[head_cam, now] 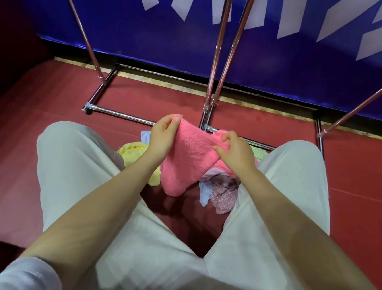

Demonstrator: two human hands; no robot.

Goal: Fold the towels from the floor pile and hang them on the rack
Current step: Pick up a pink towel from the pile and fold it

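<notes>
Pink terry, soft and limp, the towel (190,158) hangs between the person's knees above the floor pile (218,191), its lower end drooping toward six o'clock. Both hands are clamped on it: the left hand (163,135) pinches a top corner at eleven o'clock of the cloth, the right hand (236,152) pinches the bunched edge at two o'clock. It looks light and nappy, unlikely to slip, but it will sag wherever unsupported, so I'd take it by the corners. Below lie a crumpled yellow towel (136,151), pale blue and mauve cloths. Beyond, at twelve o'clock, the rack (218,61) rises in shiny chrome tubes from the dull red floor (356,173).
</notes>
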